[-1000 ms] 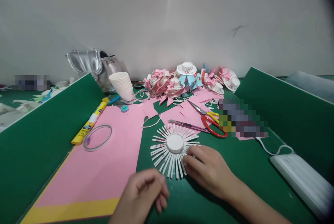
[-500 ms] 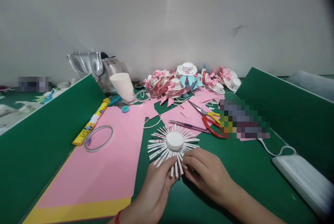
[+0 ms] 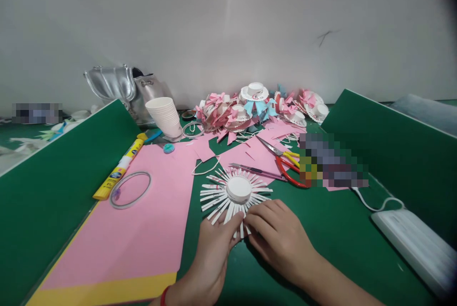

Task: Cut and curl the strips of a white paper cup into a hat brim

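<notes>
On green table [image 3: 321,230], cut cup [image 3: 238,189] base-up, strips [image 3: 210,195] radial, perhaps pinched.

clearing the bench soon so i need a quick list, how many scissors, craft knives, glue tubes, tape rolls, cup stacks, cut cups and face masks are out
scissors: 1
craft knife: 1
glue tube: 1
tape roll: 1
stack of paper cups: 1
cut paper cup: 1
face mask: 1
total: 7

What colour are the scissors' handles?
Red, with a bit of yellow. The scissors' handles show best in the head view.
</notes>
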